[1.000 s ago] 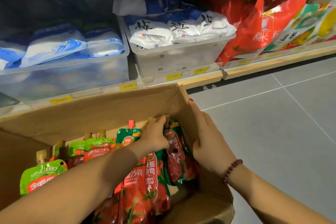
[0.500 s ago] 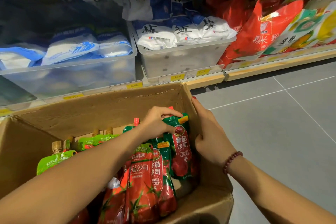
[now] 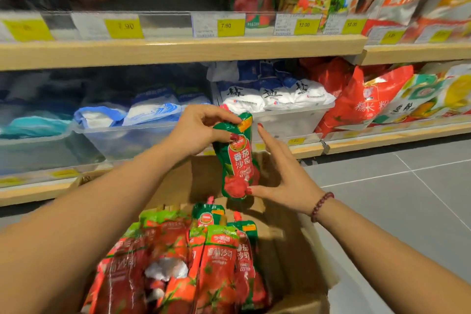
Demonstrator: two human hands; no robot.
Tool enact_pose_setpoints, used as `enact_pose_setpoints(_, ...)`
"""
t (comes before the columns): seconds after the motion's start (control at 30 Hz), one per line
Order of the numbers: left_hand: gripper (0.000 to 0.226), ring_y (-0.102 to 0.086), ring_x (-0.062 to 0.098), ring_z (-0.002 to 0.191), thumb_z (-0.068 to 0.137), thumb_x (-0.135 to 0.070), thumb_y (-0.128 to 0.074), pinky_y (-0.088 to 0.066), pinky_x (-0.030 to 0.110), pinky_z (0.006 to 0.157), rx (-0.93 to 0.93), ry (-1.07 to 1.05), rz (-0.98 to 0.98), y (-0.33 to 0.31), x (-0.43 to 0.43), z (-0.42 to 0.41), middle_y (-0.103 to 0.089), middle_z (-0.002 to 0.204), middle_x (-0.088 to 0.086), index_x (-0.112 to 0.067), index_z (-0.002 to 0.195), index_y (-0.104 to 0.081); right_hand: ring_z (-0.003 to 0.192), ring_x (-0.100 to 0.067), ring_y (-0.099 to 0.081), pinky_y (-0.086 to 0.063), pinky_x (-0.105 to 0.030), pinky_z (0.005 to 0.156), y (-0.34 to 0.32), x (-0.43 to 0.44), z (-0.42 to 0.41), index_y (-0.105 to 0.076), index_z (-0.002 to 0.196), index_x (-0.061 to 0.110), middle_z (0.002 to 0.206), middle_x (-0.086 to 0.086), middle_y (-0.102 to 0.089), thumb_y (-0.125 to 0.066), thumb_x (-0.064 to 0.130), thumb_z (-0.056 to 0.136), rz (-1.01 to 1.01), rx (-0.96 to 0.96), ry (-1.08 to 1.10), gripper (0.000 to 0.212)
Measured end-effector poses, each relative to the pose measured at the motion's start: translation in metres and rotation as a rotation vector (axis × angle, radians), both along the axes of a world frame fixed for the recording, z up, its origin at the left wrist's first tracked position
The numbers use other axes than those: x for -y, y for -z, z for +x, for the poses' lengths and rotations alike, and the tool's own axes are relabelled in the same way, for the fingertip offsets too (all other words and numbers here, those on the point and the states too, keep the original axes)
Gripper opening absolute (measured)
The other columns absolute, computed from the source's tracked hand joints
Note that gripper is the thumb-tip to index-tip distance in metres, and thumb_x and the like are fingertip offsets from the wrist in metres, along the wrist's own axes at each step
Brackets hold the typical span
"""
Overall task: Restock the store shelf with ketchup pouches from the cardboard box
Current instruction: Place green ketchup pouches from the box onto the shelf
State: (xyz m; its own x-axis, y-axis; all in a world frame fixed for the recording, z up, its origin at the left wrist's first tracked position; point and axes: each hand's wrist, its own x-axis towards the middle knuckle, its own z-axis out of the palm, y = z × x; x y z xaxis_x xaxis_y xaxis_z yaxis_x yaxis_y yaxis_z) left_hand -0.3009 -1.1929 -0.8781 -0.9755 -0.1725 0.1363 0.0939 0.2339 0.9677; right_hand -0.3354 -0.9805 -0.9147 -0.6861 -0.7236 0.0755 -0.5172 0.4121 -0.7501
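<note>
The left hand (image 3: 201,130) has its grip pinched tight on the top of a green-and-red ketchup pouch (image 3: 238,160), thumb in front and fingers curled over the spout end. The right hand (image 3: 283,173) is spread flat, its thumb tip touching the pouch's lower right corner. The pouch hangs upright above the far end of the brown cardboard box (image 3: 293,250), where more red ketchup pouches (image 3: 193,260) lie stacked. Beyond stands the wooden store shelf (image 3: 178,52).
</note>
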Motion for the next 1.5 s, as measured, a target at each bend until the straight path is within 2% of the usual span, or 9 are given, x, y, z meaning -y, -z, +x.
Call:
enact_pose_setpoints(0.13, 0.036, -0.069, 0.013, 0.089, 0.069, 0.005, -0.075, -0.055, 0.022, 0.067, -0.102, 0.009, -0.004, -0.065, 0.011, 0.008, -0.074, 0.089, -0.005, -0.029, 0.080, -0.076, 0.123, 0.009, -0.038, -0.044, -0.011, 0.087, -0.043, 0.028, -0.010, -0.002, 0.139, 0.060, 0.140, 0.029, -0.029, -0.081, 0.039, 0.066, -0.199, 0.041, -0.082, 0.109)
enact_pose_setpoints(0.57, 0.035, -0.070, 0.012, 0.088, 0.073, 0.006, -0.072, -0.054, 0.020, 0.067, -0.284, -0.090, -0.045, -0.205, 0.055, -0.020, -0.073, 0.096, -0.002, -0.021, 0.096, -0.073, 0.101, 0.004, -0.060, -0.048, -0.010, 0.073, -0.148, 0.105, -0.047, -0.014, 0.143, 0.051, 0.112, 0.034, -0.058, -0.083, 0.012, 0.065, -0.555, -0.081, -0.064, 0.111)
enact_pose_setpoints(0.73, 0.032, -0.065, 0.014, 0.101, 0.084, -0.017, -0.067, -0.053, 0.027, 0.086, -0.354, -0.159, 0.001, -0.204, 0.084, -0.036, -0.072, 0.104, 0.000, -0.034, 0.111, -0.066, 0.102, 0.001, -0.060, -0.053, -0.020, 0.078, -0.164, 0.115, -0.065, -0.015, 0.142, 0.051, 0.117, 0.025, -0.057, -0.085, 0.012, 0.063, -0.618, -0.117, -0.004, 0.112)
enact_pose_setpoints(0.8, 0.023, -0.064, 0.014, 0.100, 0.086, -0.020, -0.066, -0.048, 0.031, 0.095, -0.320, -0.338, -0.113, -0.191, 0.100, -0.040, -0.071, 0.099, -0.003, -0.035, 0.104, -0.066, 0.103, 0.000, -0.059, -0.054, -0.021, 0.080, -0.171, 0.117, -0.072, -0.016, 0.142, 0.050, 0.123, 0.019, -0.055, -0.085, 0.011, 0.063, -0.636, -0.149, 0.027, 0.112)
enact_pose_setpoints(0.93, 0.023, -0.061, 0.010, 0.101, 0.081, -0.048, -0.065, -0.044, 0.035, 0.092, 0.049, -0.517, -0.710, -0.154, 0.127, -0.042, -0.068, 0.095, -0.014, -0.040, 0.102, -0.065, 0.106, 0.004, -0.056, -0.053, -0.018, 0.080, -0.194, 0.129, -0.087, -0.014, 0.140, 0.053, 0.128, 0.017, -0.052, -0.085, 0.010, 0.063, -0.656, -0.215, 0.054, 0.113)
enact_pose_setpoints(1.03, 0.024, -0.062, 0.006, 0.092, 0.079, -0.064, -0.056, -0.038, 0.030, 0.078, 0.050, -0.569, -0.952, -0.134, 0.130, -0.044, -0.071, 0.087, -0.018, -0.043, 0.084, -0.067, 0.106, 0.008, -0.053, -0.055, -0.019, 0.079, -0.209, 0.142, -0.097, -0.011, 0.137, 0.060, 0.121, 0.035, -0.046, -0.084, 0.013, 0.064, -0.648, -0.262, 0.067, 0.113)
enact_pose_setpoints(1.13, 0.023, -0.060, 0.007, 0.075, 0.077, -0.061, -0.060, -0.026, 0.030, 0.066, -0.099, -0.652, -0.983, -0.123, 0.131, -0.048, -0.065, 0.065, -0.018, -0.041, 0.068, -0.065, 0.105, 0.018, -0.048, -0.052, -0.016, 0.075, -0.212, 0.155, -0.104, -0.009, 0.138, 0.059, 0.108, 0.057, -0.037, -0.084, 0.018, 0.065, -0.635, -0.342, 0.115, 0.112)
enact_pose_setpoints(1.3, 0.030, -0.044, 0.007, 0.059, 0.075, -0.061, -0.056, -0.022, 0.030, 0.062, -0.250, -0.697, -1.071, -0.110, 0.134, -0.053, -0.051, 0.051, -0.018, -0.034, 0.062, -0.061, 0.100, 0.002, -0.057, -0.053, -0.024, 0.080, -0.214, 0.178, -0.119, -0.005, 0.137, 0.061, 0.112, 0.026, -0.053, -0.083, 0.027, 0.064, -0.625, -0.409, 0.185, 0.113)
enact_pose_setpoints(1.5, 0.027, -0.042, 0.006, 0.061, 0.078, -0.057, -0.061, -0.023, 0.031, 0.064, -0.258, -0.714, -1.080, -0.107, 0.132, -0.052, -0.056, 0.056, -0.017, -0.034, 0.065, -0.060, 0.090, -0.003, -0.058, -0.054, -0.038, 0.083, -0.207, 0.195, -0.138, 0.003, 0.133, 0.065, 0.103, 0.023, -0.050, -0.079, 0.026, 0.070, -0.499, -0.453, 0.216, 0.111)
